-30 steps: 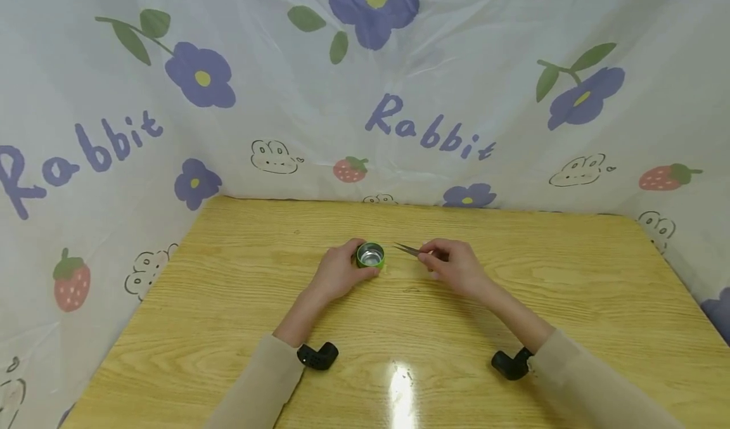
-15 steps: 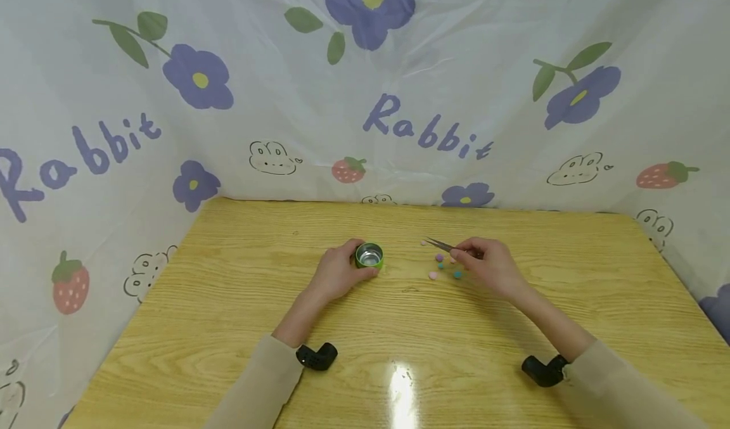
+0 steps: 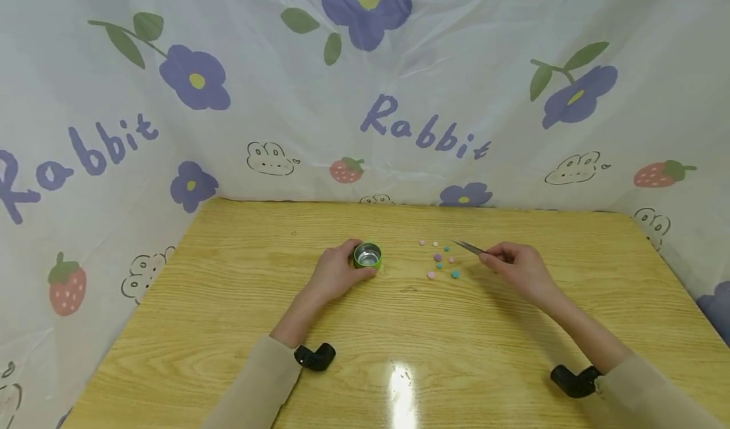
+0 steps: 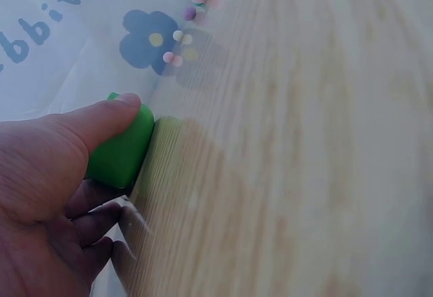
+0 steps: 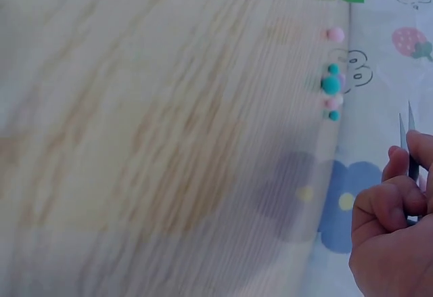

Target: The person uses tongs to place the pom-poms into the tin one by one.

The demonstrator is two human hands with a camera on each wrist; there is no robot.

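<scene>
Curling thumb and fingers around the green tin (image 4: 125,151), the left hand (image 3: 336,274) has it secured, mouth up on the tabletop (image 3: 228,315), silver inside catching the light! Across to the right hand (image 3: 523,270), and it's pinching slim metal tweezers (image 3: 470,248), held above the tabletop, tips slightly apart and aimed leftward. Look at those small balls (image 3: 438,257), eight scattered between tin and tweezers: three pink, three teal, one purple, one whitish, all lying loose. In the head view, the tweezer tips show just beside the farthest teal ball (image 3: 447,249). Beige sleeves cover both forearms, a black device strapped at each wrist, and behind it all hangs a pale cloth (image 3: 319,118) printed with purple flowers, strawberries and "Rabbit".
</scene>
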